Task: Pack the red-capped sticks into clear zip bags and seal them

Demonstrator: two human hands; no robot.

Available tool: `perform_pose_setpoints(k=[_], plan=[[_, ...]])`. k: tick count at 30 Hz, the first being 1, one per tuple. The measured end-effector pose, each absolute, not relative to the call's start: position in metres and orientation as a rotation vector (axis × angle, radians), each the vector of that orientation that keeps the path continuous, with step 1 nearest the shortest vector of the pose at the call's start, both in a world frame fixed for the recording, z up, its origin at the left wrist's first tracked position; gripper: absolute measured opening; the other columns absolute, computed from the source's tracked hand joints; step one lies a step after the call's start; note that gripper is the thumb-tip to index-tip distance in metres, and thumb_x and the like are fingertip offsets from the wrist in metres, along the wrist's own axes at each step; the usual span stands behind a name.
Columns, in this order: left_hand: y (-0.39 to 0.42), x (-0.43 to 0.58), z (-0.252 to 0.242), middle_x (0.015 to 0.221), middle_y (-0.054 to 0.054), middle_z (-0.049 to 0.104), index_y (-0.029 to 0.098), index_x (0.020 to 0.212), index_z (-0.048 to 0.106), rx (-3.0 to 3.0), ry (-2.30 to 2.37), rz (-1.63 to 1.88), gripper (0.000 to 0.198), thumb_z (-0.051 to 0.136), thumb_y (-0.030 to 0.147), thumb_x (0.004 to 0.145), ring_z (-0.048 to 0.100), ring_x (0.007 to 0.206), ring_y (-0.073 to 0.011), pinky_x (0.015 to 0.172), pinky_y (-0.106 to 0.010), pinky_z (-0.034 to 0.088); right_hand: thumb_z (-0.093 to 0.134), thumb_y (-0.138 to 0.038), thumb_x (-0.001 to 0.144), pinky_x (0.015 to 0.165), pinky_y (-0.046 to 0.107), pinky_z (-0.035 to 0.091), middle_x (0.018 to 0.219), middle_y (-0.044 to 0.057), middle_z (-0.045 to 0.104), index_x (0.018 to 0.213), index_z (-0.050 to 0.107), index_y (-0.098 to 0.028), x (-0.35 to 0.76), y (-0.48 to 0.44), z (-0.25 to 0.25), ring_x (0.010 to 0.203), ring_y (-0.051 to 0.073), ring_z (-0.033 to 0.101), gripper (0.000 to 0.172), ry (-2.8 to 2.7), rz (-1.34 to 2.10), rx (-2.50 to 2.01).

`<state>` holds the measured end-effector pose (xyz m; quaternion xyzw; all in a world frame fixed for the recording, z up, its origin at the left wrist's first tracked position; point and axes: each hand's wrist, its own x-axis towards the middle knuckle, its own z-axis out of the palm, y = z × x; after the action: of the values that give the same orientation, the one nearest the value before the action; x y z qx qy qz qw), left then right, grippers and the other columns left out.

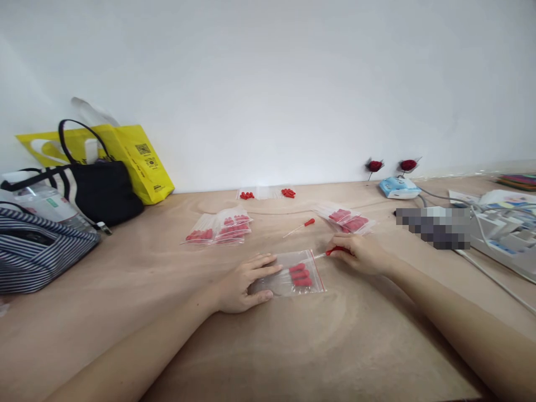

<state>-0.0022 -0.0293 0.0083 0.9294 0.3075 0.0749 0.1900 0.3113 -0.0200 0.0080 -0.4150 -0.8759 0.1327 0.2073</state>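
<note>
A small clear zip bag [307, 261] with a red seal line lies flat on the wooden table [268, 346]; several red-bulbed droppers show inside it. My left hand [245, 283] rests on the bag's left end, fingers stretched flat over it. My right hand [358, 251] is closed in a pinch on the red bulb of one dropper [335, 251], whose clear tip points at the bag's right-hand opening. Another loose red-bulbed dropper [302, 225] lies on the table behind the bag.
Filled bags of droppers are piled at the back left [221, 228] and back right [349, 220]. Loose red bulbs [288, 193] lie by the wall. A black handbag [100, 190], yellow bag [138, 156] and striped bag [37, 248] stand left. Cables and boxes [498, 223] crowd the right.
</note>
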Motion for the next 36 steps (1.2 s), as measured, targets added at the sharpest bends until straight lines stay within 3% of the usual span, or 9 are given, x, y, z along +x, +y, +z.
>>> perform_pose_setpoints(k=[8, 14, 17, 20, 28, 32, 34, 36], plan=[[-0.029, -0.002, 0.008, 0.140, -0.005, 0.028, 0.024, 0.134, 0.024, 2.613, 0.829, 0.234, 0.059, 0.048, 0.036, 0.082, 0.025, 0.128, -0.0224, 0.106, -0.043, 0.022, 0.047, -0.026, 0.081, 0.070, 0.028, 0.043, 0.083, 0.004, 0.061, 0.082, 0.059, -0.019, 0.300, -0.022, 0.001, 0.077, 0.014, 0.055, 0.014, -2.277, 0.530, -1.077], [-0.029, -0.002, 0.008, 0.141, -0.003, 0.026, 0.026, 0.135, 0.022, 2.625, 0.803, 0.247, 0.059, 0.048, 0.036, 0.082, 0.025, 0.128, -0.0218, 0.106, -0.043, 0.022, 0.052, -0.035, 0.078, 0.049, 0.023, 0.043, 0.075, 0.001, 0.060, 0.098, 0.048, -0.018, 0.277, -0.025, -0.020, 0.053, 0.008, 0.052, 0.026, -1.867, 1.180, -1.102], [-0.030, -0.001, 0.009, 0.141, -0.003, 0.027, 0.026, 0.134, 0.023, 2.613, 0.794, 0.263, 0.059, 0.049, 0.034, 0.082, 0.026, 0.128, -0.0219, 0.106, -0.042, 0.022, 0.063, -0.037, 0.069, 0.057, 0.024, 0.046, 0.083, 0.002, 0.062, 0.089, 0.046, -0.019, 0.268, -0.023, -0.023, 0.063, 0.010, 0.057, 0.032, -1.679, 1.284, -1.048], [-0.030, -0.001, 0.009, 0.140, -0.003, 0.029, 0.026, 0.133, 0.025, 2.599, 0.784, 0.296, 0.058, 0.050, 0.033, 0.081, 0.027, 0.128, -0.0226, 0.106, -0.043, 0.022, 0.065, -0.041, 0.065, 0.066, 0.028, 0.047, 0.077, 0.000, 0.063, 0.081, 0.044, -0.019, 0.261, -0.021, -0.023, 0.071, 0.012, 0.060, 0.034, -1.614, 1.330, -0.976], [-0.030, -0.001, 0.008, 0.139, -0.005, 0.030, 0.024, 0.132, 0.029, 2.613, 0.788, 0.287, 0.057, 0.050, 0.034, 0.081, 0.026, 0.128, -0.0227, 0.106, -0.043, 0.022, 0.064, -0.039, 0.063, 0.052, 0.025, 0.044, 0.063, -0.001, 0.059, 0.071, 0.046, -0.019, 0.245, -0.014, -0.033, 0.056, 0.012, 0.056, 0.028, -1.544, 1.056, -1.213], [-0.031, -0.002, 0.009, 0.139, -0.004, 0.029, 0.026, 0.132, 0.029, 2.596, 0.827, 0.273, 0.056, 0.050, 0.034, 0.081, 0.024, 0.129, -0.0239, 0.106, -0.044, 0.022, 0.054, -0.038, 0.071, 0.048, 0.024, 0.042, 0.063, 0.000, 0.060, 0.077, 0.050, -0.019, 0.251, -0.013, -0.028, 0.051, 0.011, 0.054, 0.021, -1.662, 1.088, -1.241], [-0.031, -0.002, 0.009, 0.140, -0.004, 0.027, 0.027, 0.132, 0.029, 2.589, 0.854, 0.246, 0.056, 0.050, 0.035, 0.081, 0.021, 0.129, -0.0255, 0.105, -0.046, 0.021, 0.051, -0.035, 0.074, 0.048, 0.024, 0.043, 0.064, 0.000, 0.061, 0.078, 0.051, -0.018, 0.260, -0.006, -0.022, 0.050, 0.011, 0.053, 0.018, -1.770, 1.044, -1.269], [-0.031, -0.001, 0.010, 0.141, -0.003, 0.025, 0.029, 0.132, 0.028, 2.597, 0.870, 0.210, 0.056, 0.049, 0.036, 0.081, 0.019, 0.130, -0.0263, 0.106, -0.048, 0.018, 0.050, -0.027, 0.073, 0.055, 0.026, 0.045, 0.070, 0.002, 0.062, 0.077, 0.054, -0.017, 0.270, 0.007, -0.015, 0.059, 0.013, 0.056, 0.011, -1.876, 0.747, -1.321]])
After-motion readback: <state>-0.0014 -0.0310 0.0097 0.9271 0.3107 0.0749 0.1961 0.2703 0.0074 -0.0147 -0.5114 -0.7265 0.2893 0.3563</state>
